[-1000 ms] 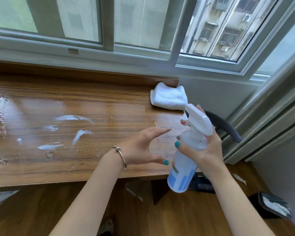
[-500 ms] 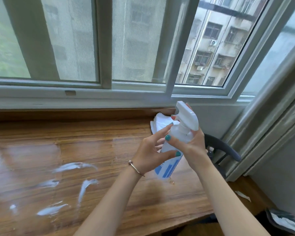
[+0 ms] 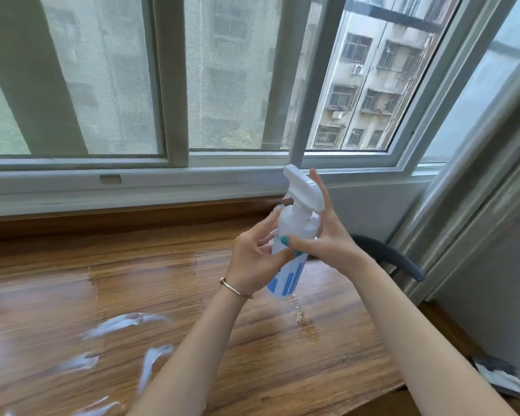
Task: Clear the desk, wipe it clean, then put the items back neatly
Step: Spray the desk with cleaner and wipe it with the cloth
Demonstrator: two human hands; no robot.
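Bare forearms, thin metal bangle (image 3: 236,289) (left wrist, beaded end), teal-painted nails (image 3: 284,240)

I see a white spray bottle (image 3: 294,226) with a white trigger head and a label of blue bars near its base. Nails on both hands are teal. The left wrist carries a gold bangle (image 3: 236,290). The desk (image 3: 108,283) is warm brown woodgrain, streaked with pale white smears (image 3: 123,322). The window frame (image 3: 174,85) is grey-white.
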